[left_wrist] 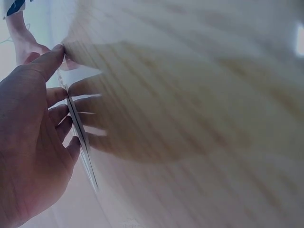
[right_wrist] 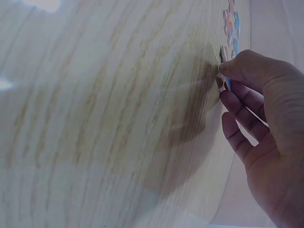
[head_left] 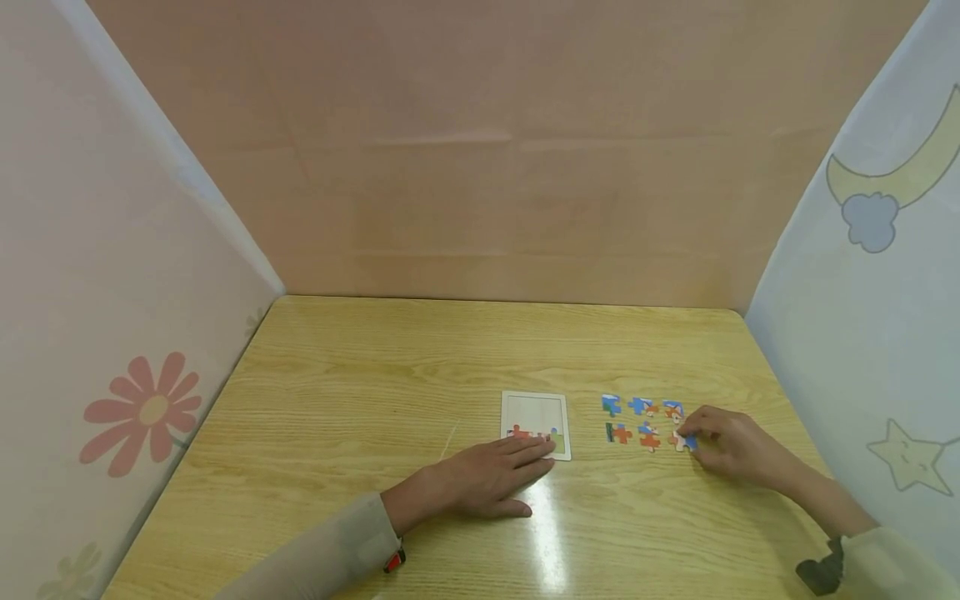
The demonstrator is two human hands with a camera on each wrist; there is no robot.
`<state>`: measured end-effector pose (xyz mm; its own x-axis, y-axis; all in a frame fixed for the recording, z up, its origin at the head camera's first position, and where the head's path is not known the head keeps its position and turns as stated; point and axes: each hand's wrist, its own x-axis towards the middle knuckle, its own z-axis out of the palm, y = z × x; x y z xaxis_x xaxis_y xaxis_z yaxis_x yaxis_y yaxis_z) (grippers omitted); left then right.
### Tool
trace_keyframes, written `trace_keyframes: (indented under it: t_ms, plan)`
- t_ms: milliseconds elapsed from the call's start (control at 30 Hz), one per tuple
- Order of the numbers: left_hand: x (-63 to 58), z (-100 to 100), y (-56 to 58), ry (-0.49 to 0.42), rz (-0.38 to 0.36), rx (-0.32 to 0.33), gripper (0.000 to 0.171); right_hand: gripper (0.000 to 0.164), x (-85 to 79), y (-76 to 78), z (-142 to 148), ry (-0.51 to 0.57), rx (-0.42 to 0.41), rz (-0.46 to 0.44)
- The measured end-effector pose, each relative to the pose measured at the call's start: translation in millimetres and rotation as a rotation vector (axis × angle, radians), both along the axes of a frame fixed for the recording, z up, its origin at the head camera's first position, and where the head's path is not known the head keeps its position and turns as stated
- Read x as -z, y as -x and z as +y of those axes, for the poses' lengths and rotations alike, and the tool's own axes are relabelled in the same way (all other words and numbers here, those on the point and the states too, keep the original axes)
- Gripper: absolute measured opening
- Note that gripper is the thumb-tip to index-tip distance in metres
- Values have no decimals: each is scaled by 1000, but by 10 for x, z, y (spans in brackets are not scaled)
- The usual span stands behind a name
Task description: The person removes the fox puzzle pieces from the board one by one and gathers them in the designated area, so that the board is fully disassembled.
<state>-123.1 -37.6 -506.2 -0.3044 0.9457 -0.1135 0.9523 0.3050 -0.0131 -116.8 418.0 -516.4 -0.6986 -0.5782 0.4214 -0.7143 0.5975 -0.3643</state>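
My left hand [head_left: 491, 479] lies with straight fingers over the near part of a square wooden puzzle tray [head_left: 533, 410]. Red and green pieces [head_left: 556, 439] fill the tray's near edge, partly hidden beneath those fingers; its far part is bare wood. In the left wrist view, the fingertips touch the tray's thin edge [left_wrist: 81, 133]. To the right, loose jigsaw pieces lie in two rows, among them a blue and green one [head_left: 611, 406] and a red one [head_left: 649, 437]. My right hand [head_left: 731, 447] pinches the near-right jigsaw piece [head_left: 682, 442] between thumb and fingers, at table level.
The wooden table [head_left: 360, 375] meets a plain pinkish panel [head_left: 510, 192] at the back. Pale patterned cloth walls stand on the left [head_left: 45, 250] and right [head_left: 847, 350], the right one close to my right arm.
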Motion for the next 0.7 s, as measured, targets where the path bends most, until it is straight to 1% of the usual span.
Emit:
trace_keyframes:
  t_ms: [233, 467, 700]
  plan:
    - [-19, 6, -14, 4, 1, -7, 73, 45, -11, 7, 7, -33, 12, 2]
    - [-38, 5, -27, 13, -7, -9, 73, 47, -15, 8, 1, -22, 0, 4]
    - [-84, 1, -36, 7, -18, -13, 73, 41, -105, 39, -54, -26, 36, -4]
